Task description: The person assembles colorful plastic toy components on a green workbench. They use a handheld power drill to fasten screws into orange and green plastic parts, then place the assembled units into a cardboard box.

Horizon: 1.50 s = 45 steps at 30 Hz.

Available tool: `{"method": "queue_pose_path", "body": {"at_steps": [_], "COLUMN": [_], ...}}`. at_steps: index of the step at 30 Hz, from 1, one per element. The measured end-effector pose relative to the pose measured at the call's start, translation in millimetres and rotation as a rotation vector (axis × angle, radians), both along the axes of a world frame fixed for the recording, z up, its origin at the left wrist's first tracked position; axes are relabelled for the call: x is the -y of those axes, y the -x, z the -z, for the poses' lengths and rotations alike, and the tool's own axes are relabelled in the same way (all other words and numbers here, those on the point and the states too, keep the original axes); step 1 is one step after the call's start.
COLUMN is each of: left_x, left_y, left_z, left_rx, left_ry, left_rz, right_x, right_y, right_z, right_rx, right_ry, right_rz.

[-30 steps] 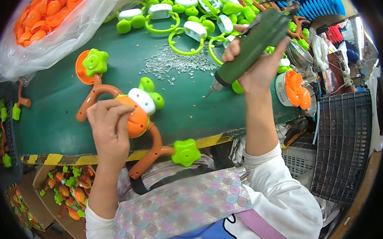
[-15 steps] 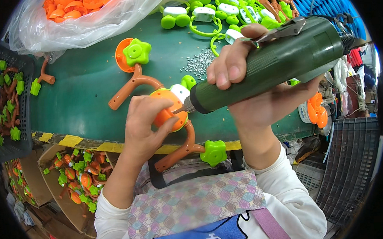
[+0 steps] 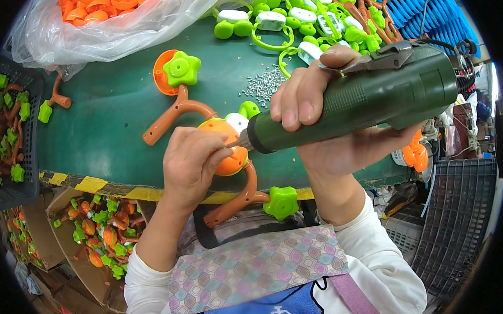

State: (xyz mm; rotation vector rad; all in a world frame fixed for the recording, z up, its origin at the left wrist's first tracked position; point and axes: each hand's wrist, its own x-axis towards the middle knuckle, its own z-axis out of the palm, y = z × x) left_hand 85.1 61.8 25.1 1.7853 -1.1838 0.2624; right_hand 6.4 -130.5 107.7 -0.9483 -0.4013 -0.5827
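Note:
My right hand [image 3: 333, 153] is wrapped round a thick dark-green electric screwdriver [image 3: 366, 93], held nearly level with its bit pointing left. The bit's tip is by the thumb and forefinger of my left hand [image 3: 185, 162], which are pinched together; what lies between them is too small to make out. Just under these fingertips is a round orange plastic toy body [image 3: 233, 162] with screw holes. A brown branch-shaped piece [image 3: 247, 182] curves from it toward me, carrying a green star-shaped knob [image 3: 281, 203]. Another brown branch [image 3: 163, 124] extends from its far side, with a green star [image 3: 182, 69] and an orange cup [image 3: 160, 77].
Small silver screws [image 3: 264, 83] lie piled on the green table [image 3: 104, 130]. Behind them are green-and-white parts [image 3: 271, 21] and a plastic bag [image 3: 128, 41] of orange shells. A dark basket [image 3: 32, 144] stands left; a box of toys [image 3: 100, 234] sits below the table edge.
The screwdriver's rear end has dropped slightly and shifted a little right with my right hand. My left thumb and forefinger have closed together at the bit's tip. The toy has barely moved.

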Motion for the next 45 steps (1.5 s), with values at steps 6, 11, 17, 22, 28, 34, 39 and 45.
{"method": "queue_pose_path", "body": {"at_steps": [6, 11, 17, 22, 28, 34, 39, 45], "left_x": [1.4, 2.5, -0.1, -1.5, 0.3, -8.1, -15.0, -17.4], "left_y": [1.1, 1.1, 0.7, 20.7, 32.5, 31.3, 34.1, 32.6], "left_z": [2.0, 0.6, 16.2, 19.6, 39.5, 51.6, 54.1, 51.7], "left_rx": [0.044, 0.063, -0.041, -0.225, -0.612, -0.581, -0.656, -0.619], "left_ry": [0.012, 0.025, 0.074, -0.059, 0.041, 0.050, 0.099, 0.040], "left_rz": [-0.016, -0.020, -0.001, -0.180, -0.057, -0.006, 0.022, 0.007], "right_x": [-2.4, -5.2, -5.3, -4.2, 5.3, 10.9, 19.6, 19.6], "right_y": [0.7, 0.7, -0.2, 3.2, 5.5, 9.2, 10.2, 3.6], "right_z": [-1.0, -2.5, 1.7, -4.4, -2.4, 3.7, -1.2, -5.2], "right_rx": [0.011, 0.014, 0.030, -0.014, -0.009, -0.020, 0.010, 0.078], "right_ry": [-0.016, -0.038, 0.053, 0.076, 0.129, 0.138, 0.175, 0.112], "right_rz": [0.020, 0.001, 0.039, 0.183, 0.191, 0.141, 0.099, -0.027]}}
